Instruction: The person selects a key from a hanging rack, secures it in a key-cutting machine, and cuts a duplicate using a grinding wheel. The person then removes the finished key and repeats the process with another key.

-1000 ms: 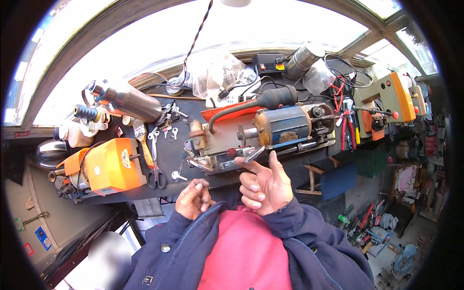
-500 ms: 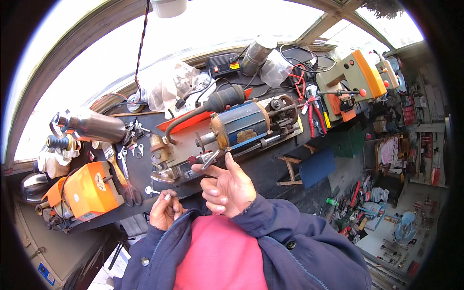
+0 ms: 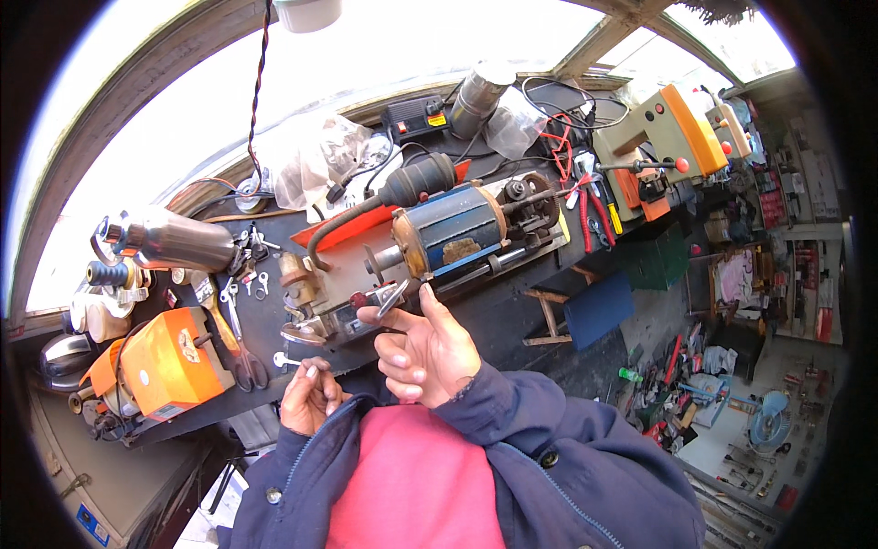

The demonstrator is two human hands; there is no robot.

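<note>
Near the front edge of the workbench is my left hand (image 3: 313, 395), closed with fingers pinched together. Whatever it holds, if anything, is too small to make out. Palm up, my right hand (image 3: 428, 355) has its thumb and index finger stretched apart and the other fingers loosely curled. Its index fingertip is by the metal lever (image 3: 394, 298) of a key-cutting machine (image 3: 457, 229) with a blue motor; whether they touch I cannot tell. Just beyond my left hand, a single key (image 3: 284, 361) lies on the bench.
An orange machine (image 3: 174, 361), scissors (image 3: 249, 368), a brush (image 3: 212, 303) and a steel flask (image 3: 178, 240) stand or lie at left. Pliers (image 3: 599, 220) and a beige-and-orange machine (image 3: 658, 137) are at right. Below stands a blue-topped stool (image 3: 599, 311).
The bench and machines have shifted slightly left in the picture. Both hands keep nearly the same pose and place beside the key-cutting machine.
</note>
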